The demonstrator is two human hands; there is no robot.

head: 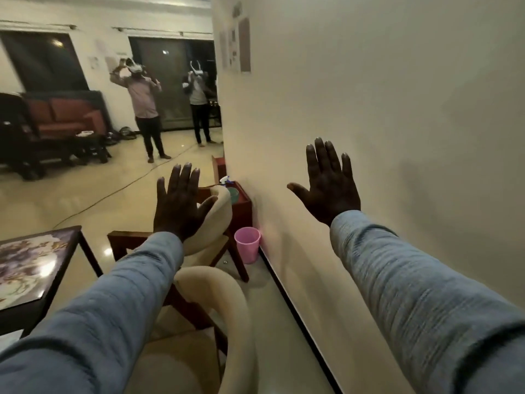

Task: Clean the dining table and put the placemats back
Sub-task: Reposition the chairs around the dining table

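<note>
Dining table: the dark-framed table with a floral printed top (34, 263) sits at the lower left edge of view, well to the left of and below the left fingers; only a corner shows.
Placemats: whether the floral surface is a placemat or the tabletop itself cannot be told.
Left hand (177, 206): raised with its back to the camera, fingers straight and spread, holding nothing, in front of a cream padded chair back (218, 220).
Right hand (329, 186): raised likewise, fingers straight and spread, empty, seen against the plain white wall (397, 109).
Cleaning supplies: a spray bottle with a white and blue nozzle (227, 182) stands on a red-brown side cabinet (243, 206), just right of the left fingers; a pink plastic bin (247, 244) stands on the floor below it.
Progress: apparently nothing begun; no cloth in hand, table not faced.
Left to do: probably fetch the spray, wipe the table, lay the placemats.
Background: two standing people wearing headsets (143, 89), beyond the left fingertips.
</note>
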